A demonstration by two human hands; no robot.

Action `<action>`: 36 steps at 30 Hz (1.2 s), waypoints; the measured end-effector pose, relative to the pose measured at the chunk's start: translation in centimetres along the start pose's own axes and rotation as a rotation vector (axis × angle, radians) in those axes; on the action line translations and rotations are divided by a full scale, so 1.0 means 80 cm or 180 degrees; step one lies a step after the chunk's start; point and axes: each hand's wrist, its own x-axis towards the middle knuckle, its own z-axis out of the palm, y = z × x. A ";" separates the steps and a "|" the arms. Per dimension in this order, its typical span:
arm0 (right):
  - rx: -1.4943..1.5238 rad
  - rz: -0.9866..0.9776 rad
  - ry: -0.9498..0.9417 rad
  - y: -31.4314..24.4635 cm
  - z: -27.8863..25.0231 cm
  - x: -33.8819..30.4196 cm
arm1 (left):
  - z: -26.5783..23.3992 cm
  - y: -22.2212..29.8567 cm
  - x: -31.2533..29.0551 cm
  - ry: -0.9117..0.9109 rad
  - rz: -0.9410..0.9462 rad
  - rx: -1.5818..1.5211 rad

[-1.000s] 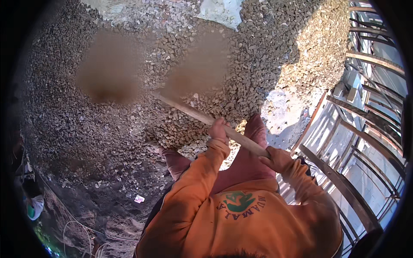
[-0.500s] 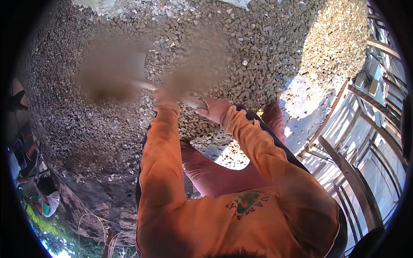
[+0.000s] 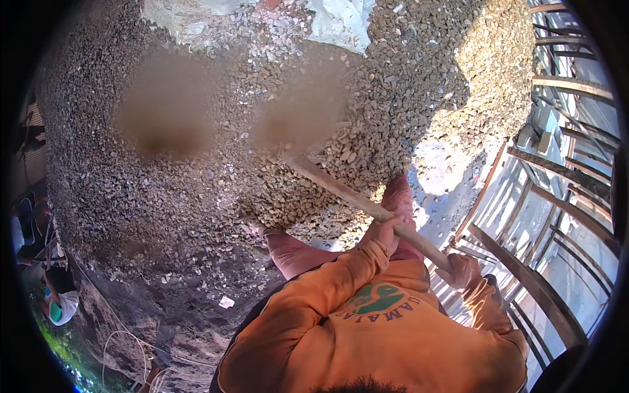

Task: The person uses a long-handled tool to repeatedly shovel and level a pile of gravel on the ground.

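Gripping one wooden handle [image 3: 354,195], left hand [image 3: 381,234] and right hand [image 3: 464,268] clamp it over gravel [image 3: 164,190].

Sunlit gravel heap [image 3: 406,98], dirt ground [image 3: 164,308], rusty metal bars [image 3: 544,288] right.

Orange sweatshirt [image 3: 367,340], pale wooden handle [image 3: 354,196], grey-brown gravel [image 3: 196,196], pink trousers [image 3: 295,252]

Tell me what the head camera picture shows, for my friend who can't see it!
A person in an orange top grips a long wooden handle with the left hand and right hand, its far end in a big gravel pile. Metal bars lie to the right.
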 end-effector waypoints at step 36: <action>-0.1008 -0.0901 -0.0786 -0.731 0.104 0.414 | -0.995 0.489 -0.345 0.1322 0.3239 -0.1558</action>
